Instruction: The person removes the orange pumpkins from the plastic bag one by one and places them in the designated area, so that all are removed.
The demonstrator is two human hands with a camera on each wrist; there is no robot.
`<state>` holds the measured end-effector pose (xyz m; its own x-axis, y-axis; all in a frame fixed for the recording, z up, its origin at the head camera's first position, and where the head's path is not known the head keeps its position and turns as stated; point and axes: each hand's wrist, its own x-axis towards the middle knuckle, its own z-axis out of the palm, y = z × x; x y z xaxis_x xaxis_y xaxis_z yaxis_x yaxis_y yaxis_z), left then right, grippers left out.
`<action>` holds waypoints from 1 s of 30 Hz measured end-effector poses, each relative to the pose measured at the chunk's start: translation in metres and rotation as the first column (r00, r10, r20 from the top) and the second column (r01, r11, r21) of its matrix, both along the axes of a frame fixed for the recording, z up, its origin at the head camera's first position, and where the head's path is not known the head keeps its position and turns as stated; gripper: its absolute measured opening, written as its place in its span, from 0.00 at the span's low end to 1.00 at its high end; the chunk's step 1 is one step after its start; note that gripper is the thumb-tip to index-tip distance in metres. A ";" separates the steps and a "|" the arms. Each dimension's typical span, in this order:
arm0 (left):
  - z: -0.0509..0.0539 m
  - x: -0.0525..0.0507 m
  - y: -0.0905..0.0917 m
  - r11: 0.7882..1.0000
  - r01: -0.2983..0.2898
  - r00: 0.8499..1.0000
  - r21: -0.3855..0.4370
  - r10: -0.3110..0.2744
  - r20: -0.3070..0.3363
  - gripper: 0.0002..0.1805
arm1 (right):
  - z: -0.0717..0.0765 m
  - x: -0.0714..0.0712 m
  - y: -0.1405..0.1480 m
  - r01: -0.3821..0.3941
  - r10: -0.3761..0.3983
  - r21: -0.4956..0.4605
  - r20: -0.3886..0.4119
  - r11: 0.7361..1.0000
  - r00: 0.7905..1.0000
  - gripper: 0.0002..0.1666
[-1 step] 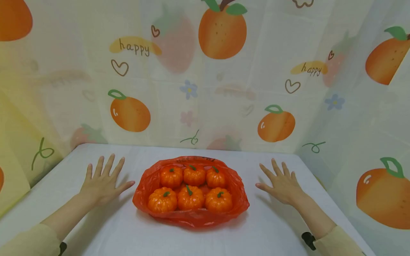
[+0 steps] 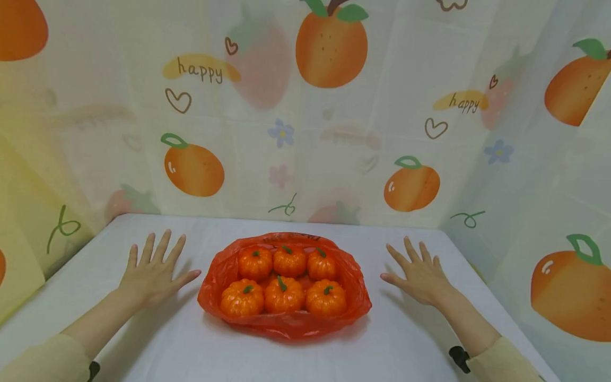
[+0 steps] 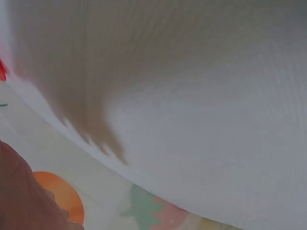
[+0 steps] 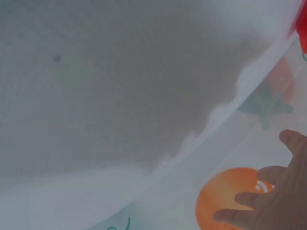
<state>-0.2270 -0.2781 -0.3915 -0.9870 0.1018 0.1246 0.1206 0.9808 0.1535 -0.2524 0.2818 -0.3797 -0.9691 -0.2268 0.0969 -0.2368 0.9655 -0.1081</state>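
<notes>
Red plastic, thin and crumpled: a bag (image 2: 291,328) rests midway across the white bench (image 2: 296,366), its mouth open upward around six small pumpkins (image 2: 284,296) in two rows of three. Its long axis runs side to side, so each end faces a hand. The left hand (image 2: 150,278) is just off the left end and the right hand (image 2: 425,278) off the right, neither touching; the left looks slightly nearer (both seem raised, judging by the shadow (image 3: 81,100) in the left wrist view, so the true gap is hard to read). On both, the fingers are straight and spread, holding nothing. More bench shows in front of the bag than behind, where the far edge runs near a fruit-printed curtain (image 2: 334,116).
</notes>
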 end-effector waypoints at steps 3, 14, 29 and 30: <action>-0.002 -0.001 0.000 1.000 0.005 1.000 -0.009 -0.005 -0.008 0.52 | -0.001 0.000 -0.001 0.000 0.000 -0.001 -0.003 1.000 1.000 0.48; 0.031 -0.006 0.016 0.924 0.159 0.985 0.346 -0.171 0.004 0.41 | 0.005 -0.002 -0.011 -0.005 0.005 -0.003 -0.071 1.000 0.997 0.46; 0.054 -0.023 0.005 0.608 0.248 0.850 0.754 -0.511 0.132 0.23 | 0.029 0.005 -0.056 -0.147 0.129 -0.196 -0.100 0.970 0.987 0.41; 0.052 -0.025 0.004 0.597 0.255 0.839 0.761 -0.528 0.133 0.23 | 0.030 0.006 -0.060 -0.157 0.139 -0.210 -0.097 0.965 0.985 0.41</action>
